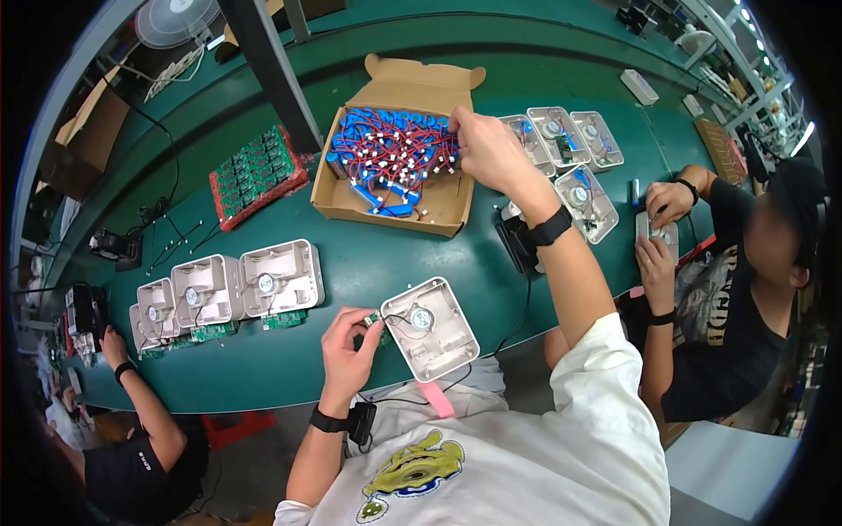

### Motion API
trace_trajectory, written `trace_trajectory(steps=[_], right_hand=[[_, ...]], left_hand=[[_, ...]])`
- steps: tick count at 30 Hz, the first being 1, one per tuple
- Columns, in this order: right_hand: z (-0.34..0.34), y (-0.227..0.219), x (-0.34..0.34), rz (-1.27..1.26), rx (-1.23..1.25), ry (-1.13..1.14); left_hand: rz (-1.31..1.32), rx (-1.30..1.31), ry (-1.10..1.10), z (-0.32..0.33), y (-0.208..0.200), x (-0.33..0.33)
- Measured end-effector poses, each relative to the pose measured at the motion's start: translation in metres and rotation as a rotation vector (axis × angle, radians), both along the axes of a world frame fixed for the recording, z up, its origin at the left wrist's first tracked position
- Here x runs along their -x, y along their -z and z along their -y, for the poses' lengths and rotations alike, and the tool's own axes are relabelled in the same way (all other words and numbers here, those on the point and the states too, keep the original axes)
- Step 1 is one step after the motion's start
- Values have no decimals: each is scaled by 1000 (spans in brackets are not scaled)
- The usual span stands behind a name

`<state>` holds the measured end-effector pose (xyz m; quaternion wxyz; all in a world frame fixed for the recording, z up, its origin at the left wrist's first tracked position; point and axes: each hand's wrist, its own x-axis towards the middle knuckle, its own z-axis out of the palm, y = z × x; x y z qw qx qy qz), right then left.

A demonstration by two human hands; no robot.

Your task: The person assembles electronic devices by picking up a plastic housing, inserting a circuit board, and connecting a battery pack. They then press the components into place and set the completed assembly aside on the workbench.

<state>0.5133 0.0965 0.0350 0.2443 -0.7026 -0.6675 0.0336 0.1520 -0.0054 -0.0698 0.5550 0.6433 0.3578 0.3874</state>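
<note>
My left hand (pixel 348 351) is closed, thumb and fingers pinching a small green circuit board (pixel 374 321). Thin wires run from that board into a white plastic housing (pixel 443 351), open side up at the table's front edge, with a round speaker (pixel 423 318) inside. My right hand (pixel 491 151) reaches over the right side of a cardboard box (pixel 395 217). Its fingers are bent together among blue battery packs (pixel 386 131) with red and black leads and white plugs. What the fingertips grip is hidden.
White housings (pixel 279 285) with boards line the left. More housings (pixel 579 195) holding blue batteries stand right. Stacked green boards (pixel 256 175) lie beside a dark post (pixel 272 74). A co-worker's hands (pixel 662 223) work on a housing at right; another person's arm (pixel 140 394) rests at left.
</note>
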Motion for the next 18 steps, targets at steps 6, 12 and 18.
trace_trajectory(steps=[6, 12, 18], right_hand=[[26, -28, 2, -197, -37, 22], [53, -37, 11, -439, -136, -11], [107, -54, 36, -1096, -239, -124]], left_hand=[[-5, 18, 15, -1, 1, 2], [-35, 57, 51, -2, -4, 0], [34, 301, 91, -11, -13, -2]])
